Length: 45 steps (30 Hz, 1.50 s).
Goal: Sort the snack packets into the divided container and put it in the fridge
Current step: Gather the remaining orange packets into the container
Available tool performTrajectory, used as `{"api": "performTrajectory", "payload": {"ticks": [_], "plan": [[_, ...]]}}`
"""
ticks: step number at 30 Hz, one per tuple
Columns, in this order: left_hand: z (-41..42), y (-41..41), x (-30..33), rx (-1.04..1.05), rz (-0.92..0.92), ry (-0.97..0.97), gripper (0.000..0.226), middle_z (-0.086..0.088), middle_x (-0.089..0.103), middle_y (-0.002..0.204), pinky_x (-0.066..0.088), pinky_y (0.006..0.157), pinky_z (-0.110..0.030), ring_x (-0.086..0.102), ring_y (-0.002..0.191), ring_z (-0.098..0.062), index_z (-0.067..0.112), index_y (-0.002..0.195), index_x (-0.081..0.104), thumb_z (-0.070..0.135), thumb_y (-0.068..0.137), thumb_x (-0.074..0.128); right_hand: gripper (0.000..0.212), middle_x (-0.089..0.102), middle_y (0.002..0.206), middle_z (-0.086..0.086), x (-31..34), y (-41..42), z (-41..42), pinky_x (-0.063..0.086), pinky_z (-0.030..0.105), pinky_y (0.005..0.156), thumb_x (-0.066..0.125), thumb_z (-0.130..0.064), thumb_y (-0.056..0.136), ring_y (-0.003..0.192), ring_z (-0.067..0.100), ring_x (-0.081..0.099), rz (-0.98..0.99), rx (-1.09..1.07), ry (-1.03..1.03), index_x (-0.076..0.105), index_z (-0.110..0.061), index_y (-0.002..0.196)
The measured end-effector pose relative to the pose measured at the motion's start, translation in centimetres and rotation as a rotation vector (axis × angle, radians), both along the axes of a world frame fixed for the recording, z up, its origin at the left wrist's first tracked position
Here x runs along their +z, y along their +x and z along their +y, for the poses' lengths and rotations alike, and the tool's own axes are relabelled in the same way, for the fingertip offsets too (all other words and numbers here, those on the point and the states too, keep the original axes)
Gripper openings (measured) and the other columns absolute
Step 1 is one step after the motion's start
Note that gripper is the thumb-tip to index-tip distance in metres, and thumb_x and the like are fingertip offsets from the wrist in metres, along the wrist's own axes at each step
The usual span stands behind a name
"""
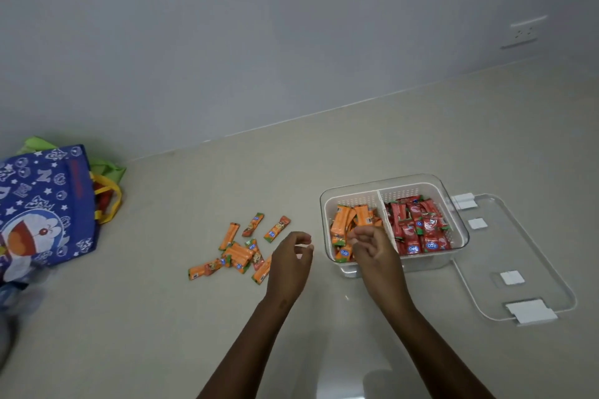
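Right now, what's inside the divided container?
The divided container holds orange packets in its left compartment and red packets in its right. The right hand covers the near part of the orange side, so what lies beneath it can't be seen.

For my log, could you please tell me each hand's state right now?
Left hand: open, empty.
Right hand: fingers curled over the orange packets; grip cannot be told.

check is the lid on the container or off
Off: the clear lid lies flat on the counter right of the open divided container.
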<state>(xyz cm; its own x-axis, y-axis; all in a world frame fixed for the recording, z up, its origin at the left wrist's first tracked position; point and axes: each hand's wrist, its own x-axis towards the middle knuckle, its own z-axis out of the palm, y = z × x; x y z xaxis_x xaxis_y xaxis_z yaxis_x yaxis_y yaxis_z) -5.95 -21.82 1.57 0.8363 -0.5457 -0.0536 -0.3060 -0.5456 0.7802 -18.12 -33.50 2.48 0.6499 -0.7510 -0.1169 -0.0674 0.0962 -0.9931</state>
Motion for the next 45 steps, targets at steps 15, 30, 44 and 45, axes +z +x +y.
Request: {"api": "performTrajectory", "payload": {"ticks": [15, 30, 44, 45], "plan": [[19.0, 6.9, -7.2, 0.258, 0.102, 0.100, 0.017, 0.004, 0.066, 0.103, 0.044, 0.079, -0.019, 0.061, 0.094, -0.012, 0.013, 0.107, 0.065, 0.015, 0.092, 0.057, 0.036, 0.057, 0.131, 0.000, -7.2, 10.4, 13.4, 0.039, 0.017, 0.093, 0.051, -0.017, 0.094, 0.116, 0.013, 0.054, 0.500, 0.535, -0.480, 0.052, -0.016, 0.130], [19.5, 21.1, -8.1, 0.028, -0.042, 0.183, 0.020, 0.001, 0.066, 0.105, 0.042, 0.076, -0.022, 0.061, 0.097, -0.017, 0.016, 0.104, 0.069, 0.012, 0.086, 0.060, 0.020, 0.056, 0.113, 0.006, -13.5, 16.5, 13.7, 0.033, 0.024, 0.074, 0.043, -0.015, 0.091, 0.100, 0.020, 0.054, 0.902, 0.582, -0.833, 0.053, -0.016, 0.108], [16.8, 18.6, -9.9, 0.171, 0.057, 0.131, 0.011, -0.007, 0.060, 0.086, 0.040, 0.060, -0.029, 0.055, 0.072, -0.017, 0.013, 0.095, 0.038, 0.003, 0.096, 0.041, 0.044, 0.062, 0.114, 0.020, -10.7, 24.2, 7.2, 0.046, 0.036, 0.080, 0.060, -0.032, 0.087, 0.103, 0.034, 0.060, 0.791, 0.050, -0.193, 0.051, 0.001, 0.116], [16.4, 19.0, -9.1, 0.201, 0.097, 0.082, 0.010, -0.009, 0.059, 0.087, 0.039, 0.058, -0.025, 0.053, 0.071, -0.015, 0.012, 0.097, 0.037, 0.003, 0.097, 0.041, 0.056, 0.062, 0.115, 0.019, -11.1, 24.8, 7.0, 0.046, 0.035, 0.082, 0.065, -0.042, 0.084, 0.106, 0.035, 0.060, 0.854, 0.027, -0.188, 0.053, 0.001, 0.117]]}}
